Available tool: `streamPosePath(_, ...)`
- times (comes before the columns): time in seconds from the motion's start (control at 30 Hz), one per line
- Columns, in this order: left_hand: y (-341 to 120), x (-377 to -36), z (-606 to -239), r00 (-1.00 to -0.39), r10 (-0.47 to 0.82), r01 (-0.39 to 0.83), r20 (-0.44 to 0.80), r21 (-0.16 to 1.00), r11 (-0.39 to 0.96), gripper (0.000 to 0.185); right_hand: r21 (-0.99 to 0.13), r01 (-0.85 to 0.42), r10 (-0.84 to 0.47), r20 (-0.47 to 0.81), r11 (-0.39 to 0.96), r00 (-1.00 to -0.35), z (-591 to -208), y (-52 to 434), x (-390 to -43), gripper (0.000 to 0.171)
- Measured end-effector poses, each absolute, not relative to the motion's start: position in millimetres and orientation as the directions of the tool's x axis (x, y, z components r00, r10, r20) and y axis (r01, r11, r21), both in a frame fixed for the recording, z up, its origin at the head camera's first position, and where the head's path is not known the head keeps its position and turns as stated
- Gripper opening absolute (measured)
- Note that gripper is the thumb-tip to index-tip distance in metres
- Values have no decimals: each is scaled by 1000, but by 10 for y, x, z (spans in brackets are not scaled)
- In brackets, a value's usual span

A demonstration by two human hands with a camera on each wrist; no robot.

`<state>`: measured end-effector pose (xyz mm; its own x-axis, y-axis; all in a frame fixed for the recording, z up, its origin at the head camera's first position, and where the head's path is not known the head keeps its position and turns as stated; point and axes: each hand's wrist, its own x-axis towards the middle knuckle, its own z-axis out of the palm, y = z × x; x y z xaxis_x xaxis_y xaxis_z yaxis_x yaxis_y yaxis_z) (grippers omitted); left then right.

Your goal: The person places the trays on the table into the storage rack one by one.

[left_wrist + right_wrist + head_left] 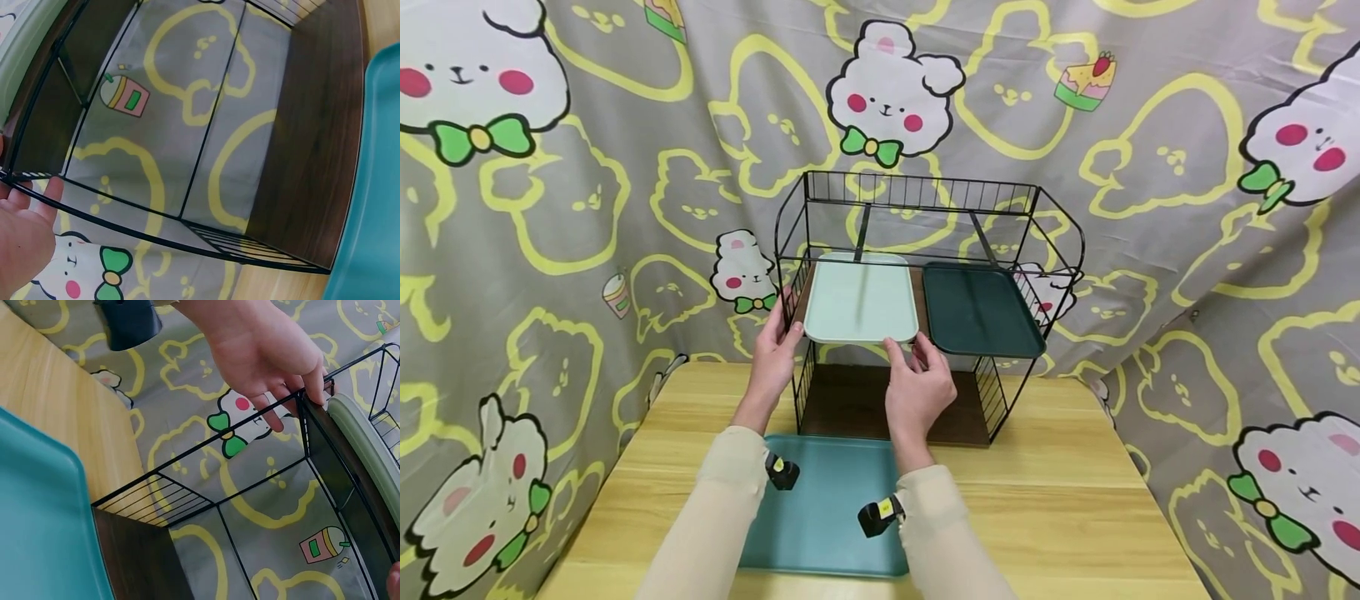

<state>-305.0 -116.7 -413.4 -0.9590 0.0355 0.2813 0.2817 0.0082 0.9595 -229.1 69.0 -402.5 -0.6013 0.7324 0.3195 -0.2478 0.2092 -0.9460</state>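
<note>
Your wooden table [1060,467] stands before a cartoon-print curtain [625,167]. On the wire rack [925,250] atop it, the pale green tray [861,300] sits on the upper shelf; your left hand [772,358] and right hand [917,387] pinch its front corners.

— How open is the wire rack [925,308]?
— Its front stands open on both levels. The lower shelf [887,404] is bare, so a hand could pass in under the upper one.
— And above?
— The pale green tray [859,298] and dark green tray [981,310] cover the upper shelf side by side; wire rails close the back and sides. A teal tray [827,508] lies before the rack.
</note>
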Motion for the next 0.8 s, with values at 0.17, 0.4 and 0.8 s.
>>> streamPosePath(0.17, -1159, -3051, -4144, -954, 31, 298, 297, 955, 9, 61, -938, -293, 683, 338, 186, -648, -4125, 804, -2194, 44)
streamPosePath(0.4, -1158, -3061, -4158, -950, 25, 310, 310, 951, -1, 62, -946, -294, 635, 311, 136, -707, -4275, 1017, -2073, 42)
streamPosePath(0.8, -1175, -3036, -4147, -951, 31, 310, 309, 950, 25, 63, -983, -161, 594, 181, 87, -784, -4866, 1273, -1866, 48)
